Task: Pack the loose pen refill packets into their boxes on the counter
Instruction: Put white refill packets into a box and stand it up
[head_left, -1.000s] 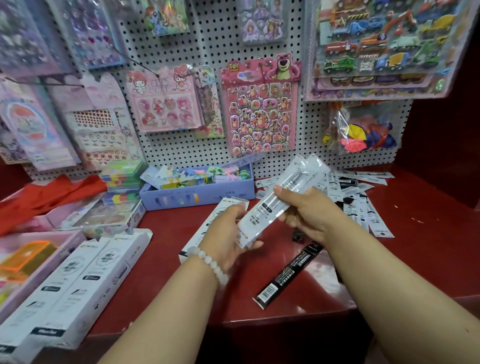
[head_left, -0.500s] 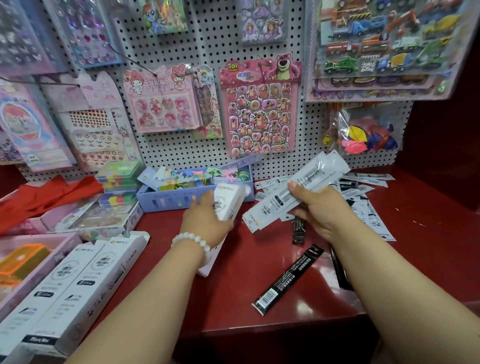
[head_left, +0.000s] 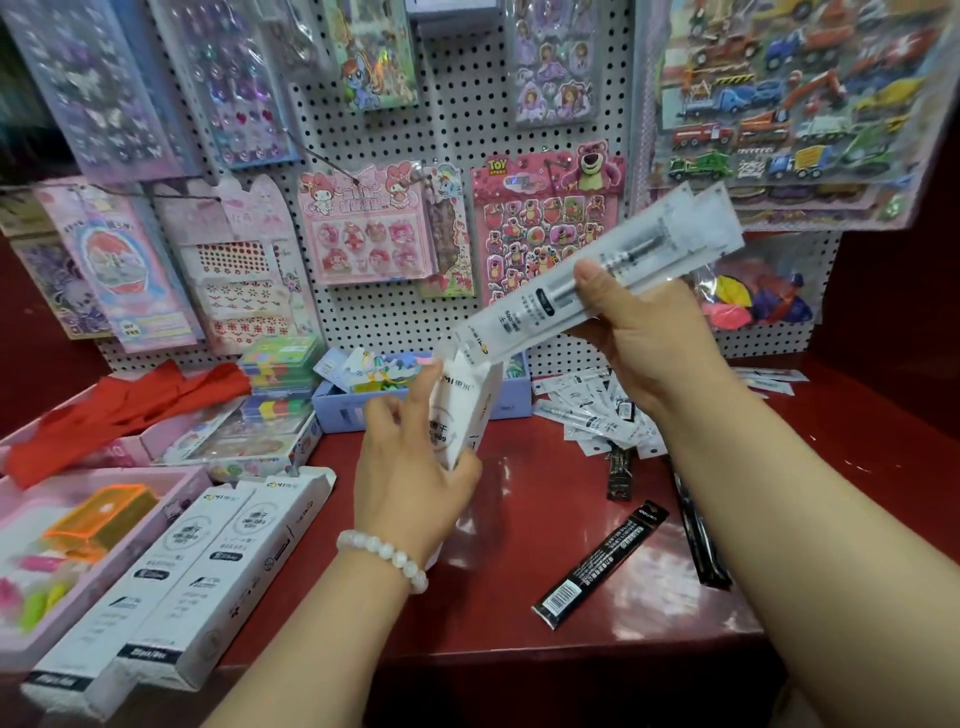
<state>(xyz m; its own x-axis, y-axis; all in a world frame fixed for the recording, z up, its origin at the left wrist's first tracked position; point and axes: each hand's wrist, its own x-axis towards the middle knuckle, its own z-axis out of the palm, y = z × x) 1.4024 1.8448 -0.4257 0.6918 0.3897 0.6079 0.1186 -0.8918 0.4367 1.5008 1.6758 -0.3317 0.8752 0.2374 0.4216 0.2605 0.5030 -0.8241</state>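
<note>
— Where are the refills?
— Right hand (head_left: 649, 338) pinches a bundle of glossy clear refill packets (head_left: 597, 280), slanting down into the open top of a white cardboard box (head_left: 462, 410).
— And the box?
— Left hand (head_left: 410, 478) grips it upright above the red counter (head_left: 519, 613), near its back edge.

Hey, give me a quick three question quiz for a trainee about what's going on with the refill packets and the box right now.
1. True or false: the left hand holds a white box upright.
2. What does the right hand grip?
A. clear refill packets
B. a sticker sheet
C. a balloon bag
3. Fill in: a black packet lies on the red ____.

Key: 1 true; 2 A; 3 counter.
</note>
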